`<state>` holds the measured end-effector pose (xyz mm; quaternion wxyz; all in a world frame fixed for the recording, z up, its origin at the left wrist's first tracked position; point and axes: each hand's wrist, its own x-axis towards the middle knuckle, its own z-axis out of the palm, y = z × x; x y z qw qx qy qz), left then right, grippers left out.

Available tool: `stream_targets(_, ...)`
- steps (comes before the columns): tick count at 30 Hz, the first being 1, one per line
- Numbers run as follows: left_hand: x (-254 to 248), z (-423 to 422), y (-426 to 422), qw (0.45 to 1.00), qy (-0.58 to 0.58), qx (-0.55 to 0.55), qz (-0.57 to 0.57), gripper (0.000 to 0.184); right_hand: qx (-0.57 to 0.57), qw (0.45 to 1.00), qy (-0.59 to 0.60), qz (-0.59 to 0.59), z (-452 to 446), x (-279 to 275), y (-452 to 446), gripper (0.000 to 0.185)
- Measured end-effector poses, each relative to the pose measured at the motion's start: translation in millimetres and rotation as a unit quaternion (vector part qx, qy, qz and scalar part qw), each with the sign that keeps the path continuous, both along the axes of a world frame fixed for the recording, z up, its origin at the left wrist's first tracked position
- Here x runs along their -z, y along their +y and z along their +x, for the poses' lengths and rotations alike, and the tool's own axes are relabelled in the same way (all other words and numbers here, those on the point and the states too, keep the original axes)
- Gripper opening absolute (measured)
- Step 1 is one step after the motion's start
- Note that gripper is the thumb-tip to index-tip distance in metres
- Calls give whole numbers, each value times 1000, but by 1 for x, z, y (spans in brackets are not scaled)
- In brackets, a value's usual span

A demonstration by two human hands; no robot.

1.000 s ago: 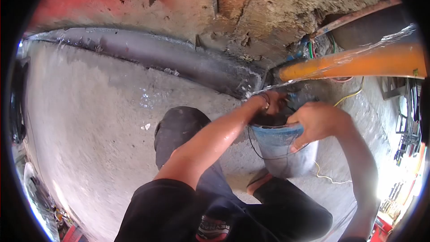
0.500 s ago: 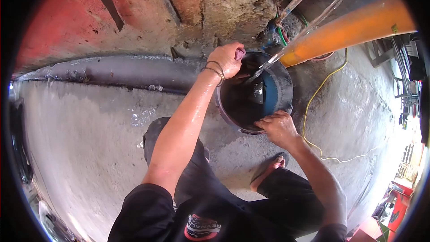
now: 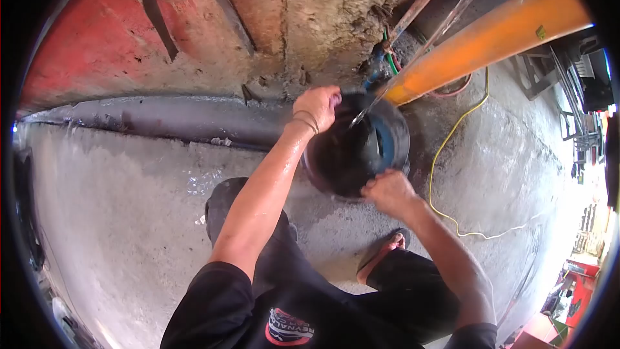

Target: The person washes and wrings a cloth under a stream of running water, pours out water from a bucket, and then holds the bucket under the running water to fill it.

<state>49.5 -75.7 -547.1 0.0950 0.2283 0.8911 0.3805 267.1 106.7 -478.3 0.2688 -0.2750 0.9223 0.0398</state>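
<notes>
A dark round bucket [image 3: 311, 171] with a blue patch inside stands on the concrete in front of me, blurred by motion. A thin stream of water [image 3: 445, 22] falls into it from the upper right. My left hand [image 3: 315, 106], with a band on the wrist, is closed in a fist at the bucket's upper left edge. A small purplish-pink thing [image 3: 335, 99] shows at the thumb side of that fist; its kind is unclear. My right hand [image 3: 390, 191] has its fingers closed on the near right rim of the bucket.
An orange pipe-like beam [image 3: 484, 39] slants above the bucket. A worn red wall [image 3: 97, 45] and a grey pipe [image 3: 200, 116] run along the far side. A yellow cord [image 3: 436, 161] lies on the floor at right. My sandalled foot [image 3: 391, 245] is close by.
The bucket and both hands have shifted slightly left in view, my right hand also lower. Less of the blue inside shows. Both hands keep their hold and water still runs in.
</notes>
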Motion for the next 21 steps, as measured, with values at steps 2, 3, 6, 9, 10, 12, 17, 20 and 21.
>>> stream_targets(2,9,11,-11,991,-39,64,-107,27,38,997,-59,-41,9,-7,8,27)
stream_targets(3,26,18,-12,987,-47,72,-139,26,59,992,-91,-59,12,-10,14,25)
stream_targets(6,16,10,2,996,-6,17,-91,24,49,997,-33,-53,-9,-16,28,22)
stream_targets(9,-9,-1,9,992,96,-74,18,22,35,997,38,-65,-8,-4,19,18)
stream_targets(10,-3,-1,6,997,67,-39,-13,24,18,998,35,-57,-4,2,7,17)
stream_targets(12,2,12,0,994,8,-3,-111,26,37,994,12,-97,8,10,2,15)
stream_targets(17,-2,5,7,996,42,-45,-62,22,63,997,-9,-36,-14,-13,22,27)
stream_targets(20,8,8,7,995,80,-64,-12,22,18,999,34,-2,-11,11,4,28)
stream_targets(21,12,8,7,996,72,-53,-20,22,25,1000,11,-12,-4,11,5,28)
